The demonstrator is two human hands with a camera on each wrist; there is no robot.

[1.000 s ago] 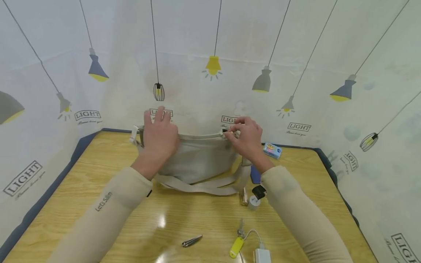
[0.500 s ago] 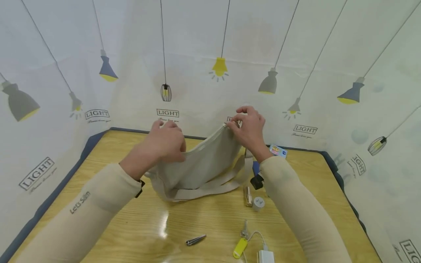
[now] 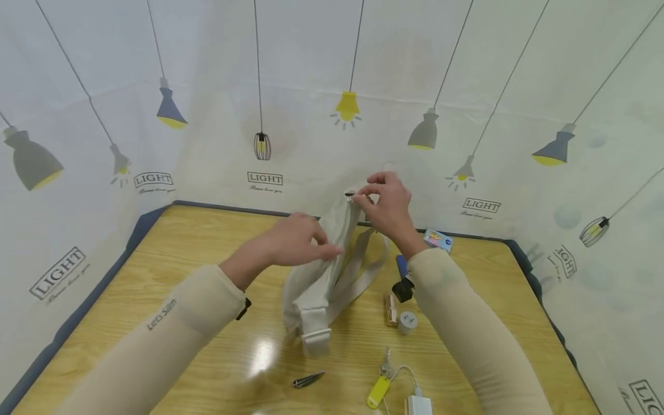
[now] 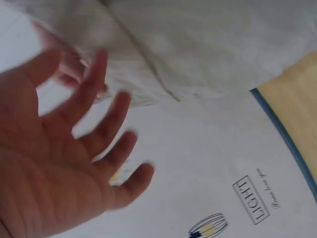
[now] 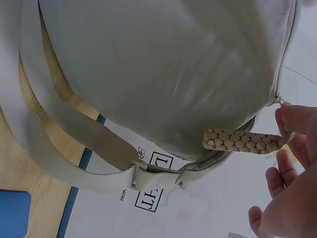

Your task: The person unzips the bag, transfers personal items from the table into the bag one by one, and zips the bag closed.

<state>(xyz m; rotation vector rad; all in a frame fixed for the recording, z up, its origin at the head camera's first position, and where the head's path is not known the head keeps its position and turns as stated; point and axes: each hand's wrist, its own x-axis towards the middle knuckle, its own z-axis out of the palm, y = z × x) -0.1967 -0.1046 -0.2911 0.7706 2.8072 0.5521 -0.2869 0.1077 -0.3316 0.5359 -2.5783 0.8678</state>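
A light grey-beige strap bag point(image 3: 306, 282) stands on the table, its near end and strap buckle turned toward me. My right hand point(image 3: 390, 207) pinches the zipper pull at the bag's far top corner. In the right wrist view, a braided cord tab point(image 5: 245, 141) hangs from the pull at my right fingers, and the zipper teeth run up the bag's edge. My left hand point(image 3: 290, 239) overlaps the bag's side in the head view. Seen from the left wrist, that hand point(image 4: 59, 153) has its fingers spread, holding nothing, beside the bag fabric point(image 4: 223, 44).
Nail clippers point(image 3: 308, 379) lie in front of the bag. Keys with a yellow tag point(image 3: 378, 392) and a white block with a cable point(image 3: 418, 404) are nearby. To the right are a lipstick-like tube point(image 3: 391, 310), a round tub point(image 3: 407, 323) and a small blue pack point(image 3: 438, 240).
The bag has swung from broadside to nearly end-on, its left end coming toward me. My left hand has moved right and opened; my right hand stays at the zipper pull.
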